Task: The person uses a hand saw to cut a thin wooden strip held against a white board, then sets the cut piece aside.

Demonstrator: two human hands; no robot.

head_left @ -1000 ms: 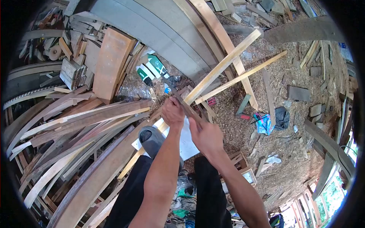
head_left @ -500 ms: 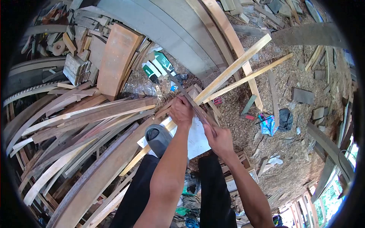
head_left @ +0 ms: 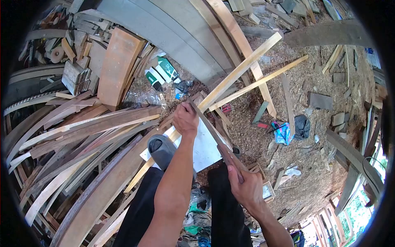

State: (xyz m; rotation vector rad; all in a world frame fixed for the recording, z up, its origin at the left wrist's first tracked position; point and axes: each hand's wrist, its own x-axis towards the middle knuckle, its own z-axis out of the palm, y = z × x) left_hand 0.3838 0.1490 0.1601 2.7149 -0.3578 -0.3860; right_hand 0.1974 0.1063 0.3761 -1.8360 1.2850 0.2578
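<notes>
My right hand [head_left: 248,187] is wrapped round the wooden handle of a hand saw [head_left: 210,128], whose long, narrow blade runs up and to the left. My left hand [head_left: 185,119] is closed beside the upper part of the blade, on the near end of a pale wooden strip [head_left: 242,73]; its fingertips are partly hidden. A second thin strip [head_left: 263,81] reaches out to the right from the same spot. Below the hands lies a white board [head_left: 202,150], with a grey clog [head_left: 161,150] on a foot beside it.
Stacked curved planks [head_left: 107,185] fill the left side. An orange-brown board [head_left: 119,68] and green-white boxes [head_left: 162,71] lie beyond. Large grey boards [head_left: 164,37] stretch across the top. Right, on sawdust, are a blue packet [head_left: 281,132], a black bag [head_left: 302,126] and wood offcuts [head_left: 320,101].
My right hand has pulled the saw back, down and to the right, so more of the blade shows between my hands. The whole view has shifted slightly left.
</notes>
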